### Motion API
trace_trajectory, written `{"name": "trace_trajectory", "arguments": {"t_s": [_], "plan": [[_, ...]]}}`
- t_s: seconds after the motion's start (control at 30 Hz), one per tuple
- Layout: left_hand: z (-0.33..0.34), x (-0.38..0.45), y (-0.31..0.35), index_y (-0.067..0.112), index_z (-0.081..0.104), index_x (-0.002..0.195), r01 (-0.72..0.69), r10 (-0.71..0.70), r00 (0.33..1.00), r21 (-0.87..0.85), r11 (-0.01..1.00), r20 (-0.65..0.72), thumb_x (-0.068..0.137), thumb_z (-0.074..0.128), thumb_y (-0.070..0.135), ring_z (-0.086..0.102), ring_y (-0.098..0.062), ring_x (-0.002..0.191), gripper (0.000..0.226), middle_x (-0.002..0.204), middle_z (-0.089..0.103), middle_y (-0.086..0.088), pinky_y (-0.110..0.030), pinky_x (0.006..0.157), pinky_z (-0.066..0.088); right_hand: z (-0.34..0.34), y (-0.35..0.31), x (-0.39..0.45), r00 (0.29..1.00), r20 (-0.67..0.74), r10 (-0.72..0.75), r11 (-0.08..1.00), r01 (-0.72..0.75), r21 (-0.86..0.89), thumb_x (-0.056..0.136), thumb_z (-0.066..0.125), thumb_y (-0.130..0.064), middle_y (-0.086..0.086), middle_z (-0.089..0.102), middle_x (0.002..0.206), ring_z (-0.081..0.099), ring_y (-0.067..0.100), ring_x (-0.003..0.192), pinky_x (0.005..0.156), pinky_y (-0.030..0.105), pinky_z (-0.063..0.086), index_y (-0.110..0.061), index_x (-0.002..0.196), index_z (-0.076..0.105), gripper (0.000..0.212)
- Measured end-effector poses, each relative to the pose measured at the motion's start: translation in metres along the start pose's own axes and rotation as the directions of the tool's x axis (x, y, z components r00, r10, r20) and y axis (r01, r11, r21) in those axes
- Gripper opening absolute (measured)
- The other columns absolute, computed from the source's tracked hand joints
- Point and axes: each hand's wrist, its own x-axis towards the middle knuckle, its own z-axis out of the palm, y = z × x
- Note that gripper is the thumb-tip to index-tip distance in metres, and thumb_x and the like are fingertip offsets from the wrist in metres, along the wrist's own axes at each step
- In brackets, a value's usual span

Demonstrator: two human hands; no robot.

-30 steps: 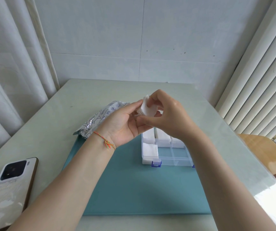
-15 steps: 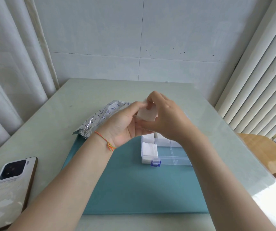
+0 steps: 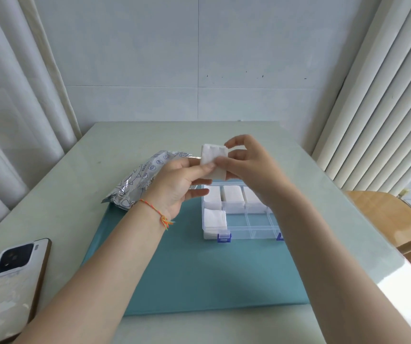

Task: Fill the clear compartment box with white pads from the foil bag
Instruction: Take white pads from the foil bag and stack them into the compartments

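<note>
Both hands, left hand (image 3: pixel 182 180) and right hand (image 3: pixel 246 165), are pinching a white pad (image 3: pixel 213 160) upright above the compartment box (image 3: pixel 249 227); empty compartments are lying just below, nearer the right.

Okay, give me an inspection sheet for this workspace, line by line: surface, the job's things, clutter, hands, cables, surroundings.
Surface: pale green table with a teal mat under the work.
Job's things: clear compartment box on the mat; the three visible far compartments and the near-left one hold white pads, the visible near-middle ones do not. Foil bag lies left of the box. One white pad is held above the box.
Clutter: phone at the near-left table edge.
Hands: left hand and right hand both pinch the held pad.
Cables: nothing seen.
Surroundings: tiled wall, curtain on the left, blinds on the right.
</note>
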Motion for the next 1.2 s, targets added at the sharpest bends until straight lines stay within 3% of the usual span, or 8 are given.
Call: {"name": "trace_trajectory", "arguments": {"t_s": [0.17,0.37,0.43,0.53,0.73,0.87,1.0,1.2], "plan": [[0.002,0.001,-0.006,0.007,0.062,0.103,-0.002,0.002,1.0,0.364,0.932,0.0,0.094,0.059,0.017,0.063,-0.019,0.06,0.013,0.078,0.069,-0.008,-0.028,0.053,0.052,-0.01,0.018,-0.01,0.998,-0.047,0.043,0.997,-0.045,-0.057,0.088,0.066,-0.005,0.013,0.064,0.071,0.061,0.025,0.058,0.069,0.044,0.053,-0.014,0.083,0.046,0.022],[-0.003,0.001,-0.011,0.025,0.057,0.095,-0.034,-0.038,0.997,0.823,0.567,0.067,0.087,0.044,0.01,0.069,-0.022,0.056,0.02,0.084,0.069,-0.007,-0.031,0.054,0.057,-0.013,0.028,-0.023,0.963,0.164,0.214,0.954,-0.171,-0.244,0.089,0.061,-0.003,0.011,0.065,0.07,0.063,0.022,0.056,0.071,0.034,0.057,-0.012,0.085,0.062,0.01],[-0.004,0.002,-0.012,0.026,0.054,0.1,-0.026,-0.069,0.995,0.852,0.522,0.073,0.086,0.045,0.008,0.071,-0.024,0.062,0.024,0.086,0.069,-0.008,-0.033,0.058,0.058,-0.011,0.028,-0.026,0.94,0.215,0.266,0.929,-0.19,-0.317,0.087,0.06,-0.005,0.011,0.069,0.074,0.065,0.022,0.059,0.075,0.033,0.057,-0.013,0.089,0.067,0.011],[-0.003,0.003,-0.013,0.025,0.053,0.105,-0.038,-0.098,0.99,0.847,0.53,0.106,0.085,0.045,0.005,0.07,-0.023,0.06,0.029,0.087,0.069,-0.008,-0.031,0.057,0.057,-0.01,0.028,-0.028,0.924,0.222,0.31,0.896,-0.207,-0.392,0.087,0.058,-0.009,0.012,0.073,0.078,0.065,0.013,0.06,0.068,0.026,0.054,-0.015,0.093,0.07,0.014],[-0.004,0.003,-0.011,0.027,0.057,0.096,-0.086,-0.13,0.976,0.854,0.513,0.177,0.087,0.047,0.008,0.07,-0.018,0.06,0.024,0.086,0.069,-0.005,-0.029,0.057,0.057,-0.006,0.035,-0.026,0.93,0.191,0.314,0.881,-0.211,-0.423,0.087,0.063,-0.014,-0.006,0.068,0.061,0.064,0.006,0.057,0.066,0.026,0.045,-0.02,0.091,0.073,0.012],[-0.006,0.004,-0.012,0.03,0.057,0.093,-0.111,-0.143,0.968,0.865,0.49,0.205,0.088,0.052,0.014,0.071,-0.017,0.062,0.018,0.087,0.07,-0.005,-0.028,0.058,0.054,-0.002,0.037,-0.026,0.917,0.214,0.336,0.86,-0.206,-0.467,0.086,0.061,-0.012,0.0,0.072,0.08,0.067,0.006,0.063,0.065,0.024,0.046,-0.02,0.09,0.073,0.015],[-0.008,0.004,-0.014,0.033,0.061,0.087,-0.122,-0.183,0.959,0.899,0.42,0.216,0.083,0.061,0.028,0.071,-0.024,0.068,0.007,0.083,0.071,-0.007,-0.028,0.06,0.051,0.0,0.039,-0.026,0.914,0.221,0.339,0.851,-0.198,-0.487,0.085,0.062,-0.014,-0.001,0.073,0.085,0.066,0.006,0.063,0.064,0.022,0.046,-0.022,0.09,0.074,0.015],[0.0,-0.001,-0.019,0.031,0.059,0.095,-0.165,-0.187,0.959,0.957,0.238,0.212,0.075,0.071,0.042,0.061,-0.009,0.058,0.026,0.078,0.065,0.006,-0.024,0.057,0.044,0.003,0.039,-0.027,0.921,0.247,0.302,0.798,-0.103,-0.594,0.081,0.071,-0.022,-0.006,0.064,0.07,0.055,0.001,0.054,0.054,0.014,0.04,-0.03,0.088,0.075,0.011]]}}
